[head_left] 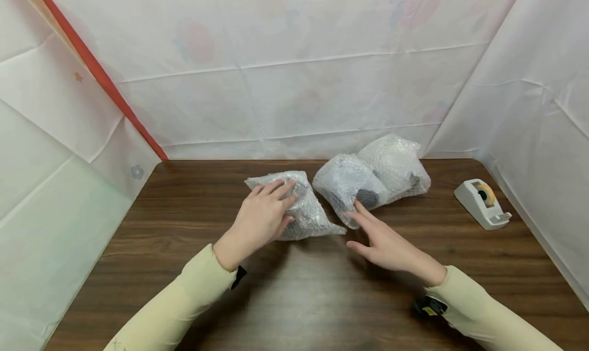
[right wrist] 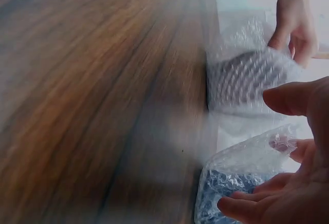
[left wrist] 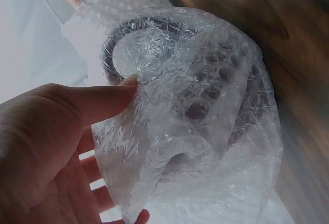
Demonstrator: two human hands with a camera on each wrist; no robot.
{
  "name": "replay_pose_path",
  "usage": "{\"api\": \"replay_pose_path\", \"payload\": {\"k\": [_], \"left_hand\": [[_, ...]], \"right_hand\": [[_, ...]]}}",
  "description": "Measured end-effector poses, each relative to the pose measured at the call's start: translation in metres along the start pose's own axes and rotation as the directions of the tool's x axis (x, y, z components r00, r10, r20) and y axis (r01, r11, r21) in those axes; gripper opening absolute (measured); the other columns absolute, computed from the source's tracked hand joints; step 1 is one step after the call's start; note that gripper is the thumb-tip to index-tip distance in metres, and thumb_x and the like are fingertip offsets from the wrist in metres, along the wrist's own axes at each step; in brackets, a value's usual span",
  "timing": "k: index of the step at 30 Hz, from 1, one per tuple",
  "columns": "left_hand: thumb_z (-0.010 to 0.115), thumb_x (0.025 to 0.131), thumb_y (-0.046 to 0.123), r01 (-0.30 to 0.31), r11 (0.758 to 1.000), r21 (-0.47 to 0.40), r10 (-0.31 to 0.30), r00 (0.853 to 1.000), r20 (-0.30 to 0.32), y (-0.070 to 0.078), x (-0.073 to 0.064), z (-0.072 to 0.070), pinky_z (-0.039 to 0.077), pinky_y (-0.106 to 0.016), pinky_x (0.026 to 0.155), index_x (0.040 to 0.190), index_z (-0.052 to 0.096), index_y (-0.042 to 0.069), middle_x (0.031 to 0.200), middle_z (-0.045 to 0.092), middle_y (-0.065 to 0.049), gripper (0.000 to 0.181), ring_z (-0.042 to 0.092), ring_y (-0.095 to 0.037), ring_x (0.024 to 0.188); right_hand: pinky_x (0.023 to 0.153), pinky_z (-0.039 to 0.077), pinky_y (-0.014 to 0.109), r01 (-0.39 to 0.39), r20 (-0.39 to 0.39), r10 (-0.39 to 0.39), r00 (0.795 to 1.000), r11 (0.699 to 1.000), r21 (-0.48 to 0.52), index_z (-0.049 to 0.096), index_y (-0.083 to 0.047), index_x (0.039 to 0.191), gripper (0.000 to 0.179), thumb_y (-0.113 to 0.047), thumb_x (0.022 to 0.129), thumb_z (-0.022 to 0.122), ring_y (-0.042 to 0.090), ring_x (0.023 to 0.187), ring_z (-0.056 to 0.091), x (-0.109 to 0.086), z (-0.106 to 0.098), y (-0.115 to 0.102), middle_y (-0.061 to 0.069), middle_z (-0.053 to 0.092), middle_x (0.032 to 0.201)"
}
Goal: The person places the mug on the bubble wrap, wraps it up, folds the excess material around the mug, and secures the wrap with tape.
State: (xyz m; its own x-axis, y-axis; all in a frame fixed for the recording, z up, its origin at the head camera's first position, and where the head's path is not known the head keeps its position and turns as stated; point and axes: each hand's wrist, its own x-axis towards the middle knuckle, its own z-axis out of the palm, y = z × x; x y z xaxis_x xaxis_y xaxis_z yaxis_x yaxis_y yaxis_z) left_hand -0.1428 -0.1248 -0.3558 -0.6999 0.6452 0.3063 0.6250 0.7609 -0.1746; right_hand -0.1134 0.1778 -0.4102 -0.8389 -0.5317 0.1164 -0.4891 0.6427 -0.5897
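My left hand (head_left: 259,213) holds a bubble-wrapped package (head_left: 306,215) on the table, its thumb on the near side and its fingers over the far side. Through the wrap in the left wrist view, a dark ring-shaped edge (left wrist: 109,54) shows. To the right, my right hand (head_left: 384,243) reaches out with extended fingers, fingertips at the near corner of a second bubble-wrapped package (head_left: 342,174); the thumb stands apart. Dark patches show inside that package. Against its right side lies a third bubble-wrapped package (head_left: 395,159), untouched by either hand.
A white tape dispenser (head_left: 480,203) with a yellowish roll stands at the right of the dark wooden table (head_left: 193,197). Pale printed sheets (head_left: 294,95) hang behind the table and along both sides. A red strip (head_left: 106,80) runs down the left corner.
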Motion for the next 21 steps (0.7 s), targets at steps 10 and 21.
{"api": "replay_pose_path", "payload": {"k": [10, 21], "left_hand": [[0.082, 0.083, 0.027, 0.02, 1.0, -0.016, -0.019, 0.999, 0.048, -0.023, 0.017, 0.005, 0.042, -0.052, 0.104, 0.127, 0.07, 0.014, 0.15, 0.049, -0.007, 0.047, 0.046, -0.028, 0.136], [0.083, 0.083, 0.024, -0.046, 0.999, -0.018, 0.046, 0.999, -0.005, -0.049, 0.032, 0.016, 0.037, -0.052, 0.107, 0.128, 0.069, 0.012, 0.148, 0.05, -0.007, 0.049, 0.043, -0.029, 0.138]], "right_hand": [[0.107, 0.036, 0.058, -0.022, -0.032, 0.023, 0.999, 0.999, 0.037, 0.038, -0.006, 0.151, 0.066, -0.02, 0.095, 0.07, 0.043, 0.142, 0.029, 0.037, 0.008, -0.002, 0.024, 0.007, 0.162], [0.106, 0.036, 0.059, -0.068, -0.06, 0.072, 0.996, 0.995, 0.071, 0.036, -0.006, 0.153, 0.065, -0.019, 0.097, 0.065, 0.044, 0.141, 0.03, 0.052, 0.013, -0.007, 0.024, 0.006, 0.163]]}}
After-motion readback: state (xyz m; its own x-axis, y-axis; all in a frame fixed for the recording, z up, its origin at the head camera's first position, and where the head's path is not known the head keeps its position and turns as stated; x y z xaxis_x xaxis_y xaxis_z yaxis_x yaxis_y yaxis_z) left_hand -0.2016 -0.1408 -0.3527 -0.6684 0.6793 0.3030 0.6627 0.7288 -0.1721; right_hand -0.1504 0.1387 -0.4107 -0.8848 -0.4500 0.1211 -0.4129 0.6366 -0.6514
